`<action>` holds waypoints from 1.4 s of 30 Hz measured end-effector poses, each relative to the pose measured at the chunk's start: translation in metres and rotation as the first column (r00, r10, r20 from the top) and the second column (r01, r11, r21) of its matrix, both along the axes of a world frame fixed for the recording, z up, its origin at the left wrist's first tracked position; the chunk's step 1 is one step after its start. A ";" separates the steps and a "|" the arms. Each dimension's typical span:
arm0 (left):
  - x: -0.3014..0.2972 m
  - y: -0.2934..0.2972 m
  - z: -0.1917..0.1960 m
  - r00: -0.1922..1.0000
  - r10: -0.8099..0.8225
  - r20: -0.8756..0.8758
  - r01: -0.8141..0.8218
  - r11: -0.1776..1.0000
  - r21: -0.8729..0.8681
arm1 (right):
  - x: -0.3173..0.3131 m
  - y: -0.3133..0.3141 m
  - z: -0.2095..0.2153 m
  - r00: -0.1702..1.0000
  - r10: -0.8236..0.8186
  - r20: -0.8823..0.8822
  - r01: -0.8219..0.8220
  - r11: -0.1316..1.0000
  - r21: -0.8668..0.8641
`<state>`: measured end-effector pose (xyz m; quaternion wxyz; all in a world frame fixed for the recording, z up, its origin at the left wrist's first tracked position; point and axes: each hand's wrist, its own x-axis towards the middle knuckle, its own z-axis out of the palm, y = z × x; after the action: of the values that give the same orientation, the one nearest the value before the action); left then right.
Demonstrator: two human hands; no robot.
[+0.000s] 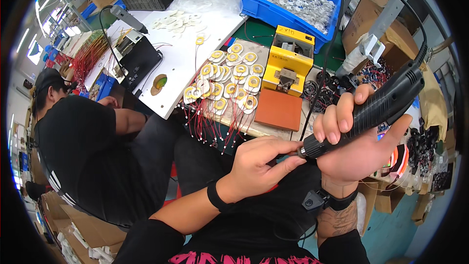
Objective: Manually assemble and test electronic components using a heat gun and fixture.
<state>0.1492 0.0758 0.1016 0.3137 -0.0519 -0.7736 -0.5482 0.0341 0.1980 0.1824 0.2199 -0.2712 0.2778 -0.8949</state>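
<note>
Nearer the wearer than the boxy yellow metal fixture (282,62), a black, ribbed, cylindrical power screwdriver (373,111) tilts in the right hand (349,154), fingers wrapped round it; the left hand (259,164) pinches its small metal nose (301,152). A loose grip could drop it.

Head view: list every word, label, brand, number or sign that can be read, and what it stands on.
Yellow fixture: short dark handwritten mark on top, legible but not copied out here; print lower down is too small to read.
Black box: pale marks, too small to read.
Seated person's shirt: white marks, unreadable.
Wearer's shirt: pink print, cut off by the frame.
Screwdriver: no readable text.
</note>
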 end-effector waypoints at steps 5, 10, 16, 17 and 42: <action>0.000 0.001 0.001 0.999 0.039 0.016 -0.039 0.998 0.041 | -0.003 -0.003 -0.004 0.999 -0.007 0.046 0.009 0.999 -0.034; 0.016 -0.014 -0.008 0.998 0.022 0.055 -0.024 0.999 0.033 | -0.006 -0.001 -0.024 0.995 0.075 -0.071 -0.067 0.992 0.105; 0.092 -0.049 -0.066 0.891 0.215 0.399 -0.149 0.970 -0.191 | 0.010 0.042 -0.082 0.996 0.027 -0.080 0.005 0.926 0.378; 0.115 -0.057 -0.081 0.853 0.297 0.429 -0.175 0.937 -0.302 | 0.013 0.043 -0.085 0.997 0.005 -0.082 0.030 0.906 0.421; 0.220 -0.058 -0.165 0.756 0.455 0.471 -0.231 0.858 -0.458 | 0.004 0.043 -0.087 0.910 -0.267 -0.317 0.415 0.580 0.701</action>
<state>0.3687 0.0178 -0.0633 0.1520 0.1992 -0.9161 -0.3130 0.0383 0.2408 0.0958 0.1100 -0.1743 0.6896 -0.6943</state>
